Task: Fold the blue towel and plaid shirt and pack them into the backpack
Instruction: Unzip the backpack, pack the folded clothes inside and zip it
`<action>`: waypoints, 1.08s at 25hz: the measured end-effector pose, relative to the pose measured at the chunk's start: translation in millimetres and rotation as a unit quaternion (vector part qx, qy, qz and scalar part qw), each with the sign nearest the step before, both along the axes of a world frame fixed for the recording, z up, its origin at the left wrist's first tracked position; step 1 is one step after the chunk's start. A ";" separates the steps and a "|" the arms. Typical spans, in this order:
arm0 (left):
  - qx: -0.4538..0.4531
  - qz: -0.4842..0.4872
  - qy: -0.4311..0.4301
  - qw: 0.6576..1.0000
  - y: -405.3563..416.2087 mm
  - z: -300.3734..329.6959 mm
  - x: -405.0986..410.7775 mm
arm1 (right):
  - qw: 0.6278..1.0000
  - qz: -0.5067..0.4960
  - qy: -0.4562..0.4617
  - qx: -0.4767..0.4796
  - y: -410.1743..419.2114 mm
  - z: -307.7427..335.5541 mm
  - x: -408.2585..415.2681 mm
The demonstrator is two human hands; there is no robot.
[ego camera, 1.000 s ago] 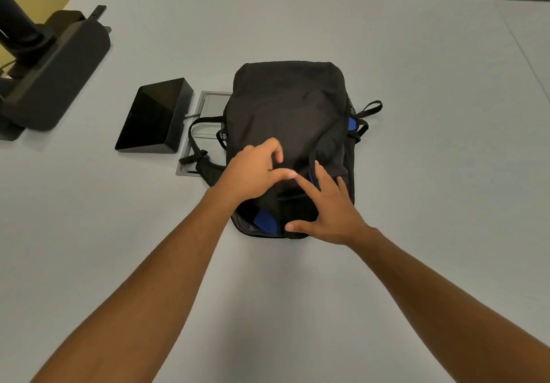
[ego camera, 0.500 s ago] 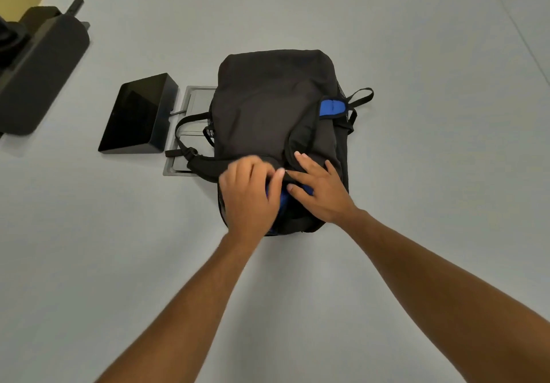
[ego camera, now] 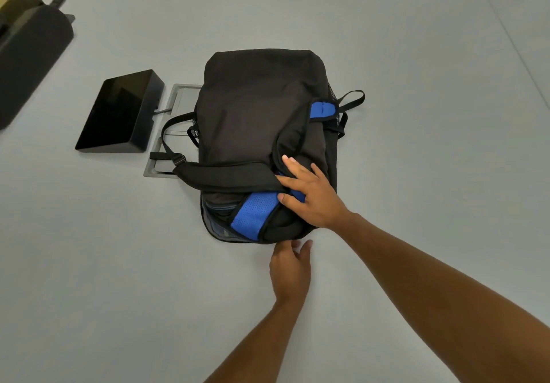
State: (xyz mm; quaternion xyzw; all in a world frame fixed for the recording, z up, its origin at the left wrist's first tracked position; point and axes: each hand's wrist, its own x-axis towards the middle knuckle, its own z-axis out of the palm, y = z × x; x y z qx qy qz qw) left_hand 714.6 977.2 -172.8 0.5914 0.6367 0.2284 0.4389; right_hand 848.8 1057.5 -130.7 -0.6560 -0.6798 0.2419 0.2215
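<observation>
Both of your hands were at the near end of the black fabric backpack [ego camera: 259, 108], which lay flat on the grey table [ego camera: 416, 85] with its long axis running away from you. Your right hand [ego camera: 312, 198] pressed spread fingers on it; your left hand [ego camera: 290, 266], nearer you, rested loosely open at its edge.

backpack [ego camera: 262, 108]: matt black woven cloth | strap lining [ego camera: 253, 219]: blue perforated mesh | counter [ego camera: 416, 85]: smooth matt grey | box [ego camera: 119, 111]: glossy black top, likely plastic
</observation>
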 end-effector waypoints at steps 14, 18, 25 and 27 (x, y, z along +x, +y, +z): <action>0.125 0.029 0.062 0.990 2.7 -21.6 -8.6 | 0.985 -0.032 -0.007 0.172 -11.6 -44.0 7.7; 0.155 -0.023 0.095 0.983 14.0 -28.2 -28.2 | 0.983 -0.053 -0.022 0.175 -12.6 -55.5 5.8; 0.184 -0.025 0.099 0.978 22.7 -24.3 -47.8 | 0.986 -0.072 -0.039 0.148 -12.9 -57.2 3.9; 0.200 -0.029 0.109 0.973 26.9 -21.8 -56.2 | 0.987 -0.078 -0.036 0.132 -13.1 -57.2 3.8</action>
